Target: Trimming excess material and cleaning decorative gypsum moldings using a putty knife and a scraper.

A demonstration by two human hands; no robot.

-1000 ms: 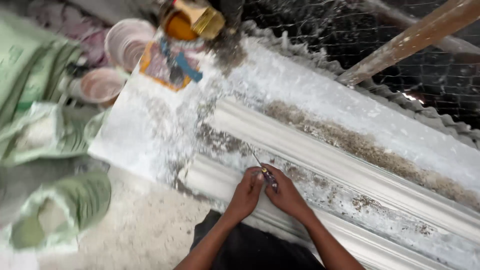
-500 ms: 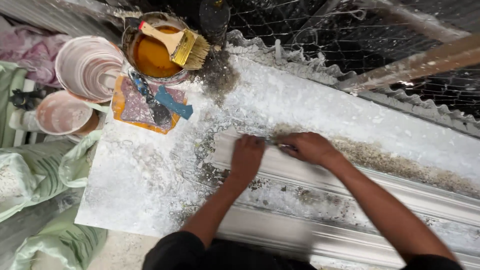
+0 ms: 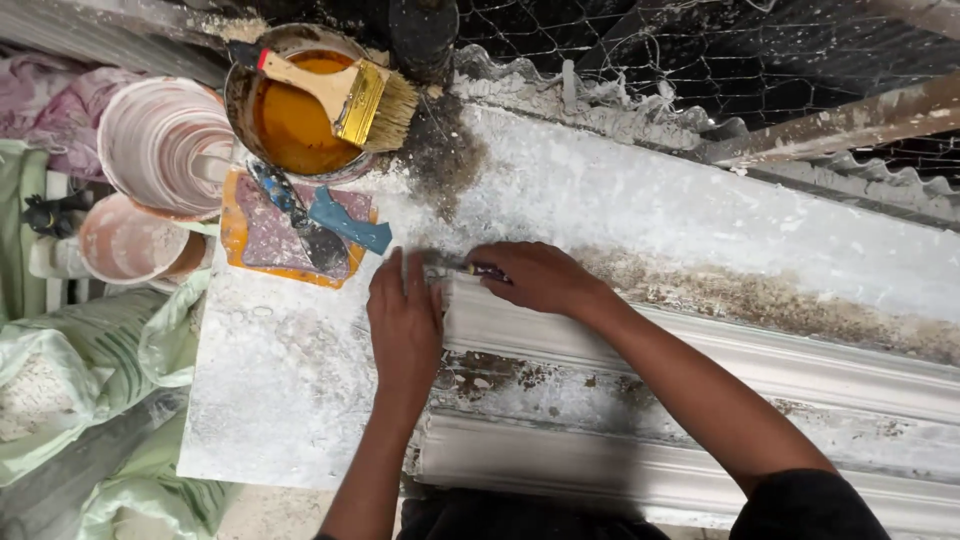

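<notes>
moulding (image 3: 700, 350): white plaster, matt, smooth ridges, under both hands' grip
table (image 3: 280, 380): rough, chalky white crust, dark stains beside the grip
brush (image 3: 345, 95): pale wood handle, brass-coloured metal band, straw bristles, up from the grip
bucket (image 3: 290, 125): glossy orange liquid inside, grimy rim
tubs (image 3: 160, 145): plastic, plaster-smeared
sacks (image 3: 70, 370): woven green plastic, slightly shiny
mesh (image 3: 640, 40): thin wire

Plaster workshop: white moulding (image 3: 720, 350), dusty slab (image 3: 290, 380), brush (image 3: 340, 95), buckets (image 3: 160, 145).
</notes>
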